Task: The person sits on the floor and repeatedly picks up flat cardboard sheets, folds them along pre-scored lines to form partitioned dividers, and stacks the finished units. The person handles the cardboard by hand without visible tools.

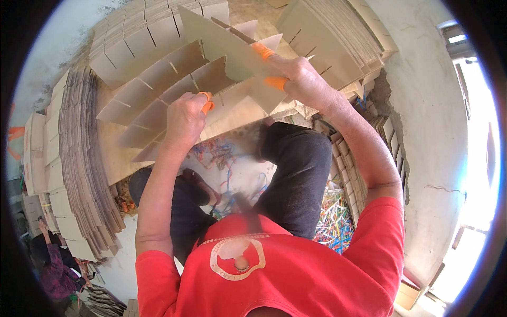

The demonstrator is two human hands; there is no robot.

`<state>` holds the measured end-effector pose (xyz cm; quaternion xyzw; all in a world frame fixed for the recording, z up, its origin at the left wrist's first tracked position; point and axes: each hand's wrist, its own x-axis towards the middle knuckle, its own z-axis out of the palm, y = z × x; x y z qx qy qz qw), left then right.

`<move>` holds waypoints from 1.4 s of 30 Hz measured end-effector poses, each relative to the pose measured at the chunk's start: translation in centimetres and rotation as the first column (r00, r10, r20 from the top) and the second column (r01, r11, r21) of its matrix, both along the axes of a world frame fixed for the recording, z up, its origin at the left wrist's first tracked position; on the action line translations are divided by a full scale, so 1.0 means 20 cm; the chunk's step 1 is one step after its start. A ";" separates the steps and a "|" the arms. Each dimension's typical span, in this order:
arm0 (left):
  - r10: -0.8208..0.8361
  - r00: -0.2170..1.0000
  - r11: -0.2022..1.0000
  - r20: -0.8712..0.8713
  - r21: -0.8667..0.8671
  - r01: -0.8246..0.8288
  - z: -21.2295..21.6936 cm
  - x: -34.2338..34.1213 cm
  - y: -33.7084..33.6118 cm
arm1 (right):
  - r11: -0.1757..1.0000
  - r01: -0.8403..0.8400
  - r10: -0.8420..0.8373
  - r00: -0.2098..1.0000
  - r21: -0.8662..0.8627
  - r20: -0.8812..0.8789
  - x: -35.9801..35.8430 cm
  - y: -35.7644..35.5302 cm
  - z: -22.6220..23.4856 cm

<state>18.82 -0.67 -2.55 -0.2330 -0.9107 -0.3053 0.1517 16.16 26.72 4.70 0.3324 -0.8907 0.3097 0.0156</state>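
Note:
Slotted cardboard divider strips stand on edge in curved rows in front of me. My left hand is closed at the nearest strip, orange covers on its fingertips; its grip is partly hidden. Farther up and to the right, my right hand pinches a cardboard divider strip between orange-covered thumb and fingers. That strip slants across the standing rows, and its lower right end looks blurred. Beneath the strips shows a light brown wooden board.
Stacks of slotted cardboard rise at back left, back right and along the left. Colourful strapping scraps litter the floor by my legs. A pale wall bounds the right side. Another person sits at lower left.

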 end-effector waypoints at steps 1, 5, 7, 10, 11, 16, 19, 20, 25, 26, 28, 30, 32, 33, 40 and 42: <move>-0.009 1.000 1.000 0.002 0.002 0.009 0.00 0.00 0.00 | 0.999 -0.005 0.005 1.000 -0.047 -0.006 0.01 0.00 0.00; -0.014 1.000 1.000 -0.005 0.005 0.014 -0.02 0.00 -0.02 | 0.996 0.072 -0.078 0.986 0.046 0.144 0.04 -0.01 -0.01; -0.030 0.999 0.999 0.013 -0.013 0.030 -0.01 -0.01 0.00 | 0.993 0.024 -0.042 0.987 0.118 0.152 0.01 0.00 -0.11; -0.035 0.999 0.999 0.024 -0.009 0.035 -0.03 -0.01 0.01 | 0.992 -0.086 0.086 0.996 0.098 -0.002 -0.02 0.03 -0.30; -0.033 0.999 0.999 0.026 -0.003 0.033 -0.03 0.00 0.00 | 0.988 -0.027 0.040 0.996 0.152 -0.085 -0.03 0.06 -0.31; 0.002 0.995 0.999 -0.100 -0.032 -0.005 0.07 0.05 0.00 | 0.837 0.527 -0.279 0.642 0.147 -0.715 -0.17 0.40 -0.23; 0.032 0.990 0.998 -0.137 -0.047 -0.039 0.09 0.09 -0.01 | 0.451 0.835 -0.519 0.533 0.315 -0.668 -0.27 0.67 -0.26; 0.044 0.989 0.997 -0.142 -0.057 -0.052 0.11 0.10 -0.02 | 0.335 0.854 -0.551 0.521 0.399 -0.652 -0.27 0.75 -0.29; 0.079 0.986 0.996 -0.146 -0.038 -0.085 0.10 0.13 -0.05 | 0.400 0.845 -0.676 0.534 0.356 -0.508 -0.38 1.04 -0.33; 0.092 0.986 0.994 -0.136 -0.040 -0.098 0.08 0.14 -0.07 | 0.435 0.853 -0.742 0.521 0.288 -0.421 -0.39 1.05 -0.31; 0.113 0.986 0.992 -0.125 -0.038 -0.119 0.08 0.16 -0.10 | 0.381 0.904 -0.808 0.427 0.193 -0.406 -0.38 0.99 -0.22; 0.123 0.985 0.991 -0.121 -0.030 -0.128 0.08 0.16 -0.10 | 0.355 0.932 -0.831 0.347 0.066 -0.435 -0.33 0.92 -0.15; 0.114 0.984 0.992 -0.140 -0.033 -0.120 0.06 0.16 -0.12 | 0.437 0.899 -0.831 0.404 0.000 -0.383 -0.37 0.96 -0.19; 0.107 0.983 0.993 -0.151 -0.035 -0.114 0.06 0.16 -0.12 | 0.473 0.880 -0.829 0.431 -0.036 -0.358 -0.37 0.95 -0.18; 0.127 0.985 0.992 -0.121 0.011 -0.126 0.05 0.16 -0.11 | 0.366 0.931 -0.911 0.357 -0.005 -0.204 -0.34 0.84 -0.19; 0.138 0.977 0.990 -0.163 0.000 -0.139 0.06 0.15 -0.11 | 0.402 0.902 -0.871 0.430 0.159 -0.236 -0.35 0.82 -0.14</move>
